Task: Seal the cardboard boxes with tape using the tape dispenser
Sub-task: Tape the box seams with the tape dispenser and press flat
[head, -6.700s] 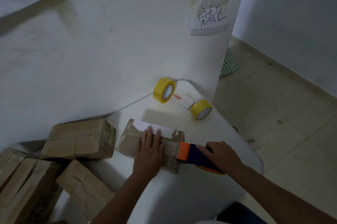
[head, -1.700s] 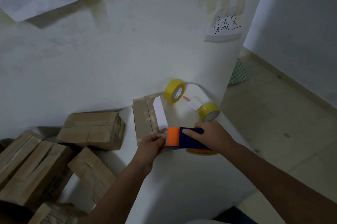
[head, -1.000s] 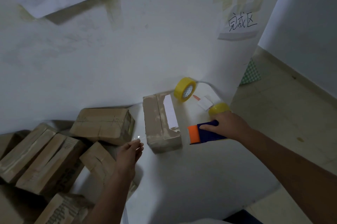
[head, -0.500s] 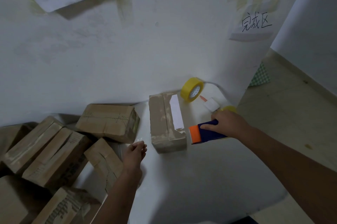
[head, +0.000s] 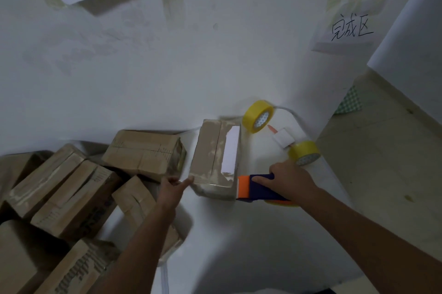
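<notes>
White tabletop [head: 239, 234]: rt hand [head: 290, 177] grips dispenser [head: 259, 188] at taped cardboard box [head: 215, 157].

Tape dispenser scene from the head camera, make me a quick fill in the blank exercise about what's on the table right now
1. The right hand grips the tape dispenser, whose front end is coloured ____.
2. The left hand touches the near left corner of the box bearing a ____ label.
3. Behind that box, ____ yellow tape rolls lie on the table.

Missing words: orange; white; two
</notes>
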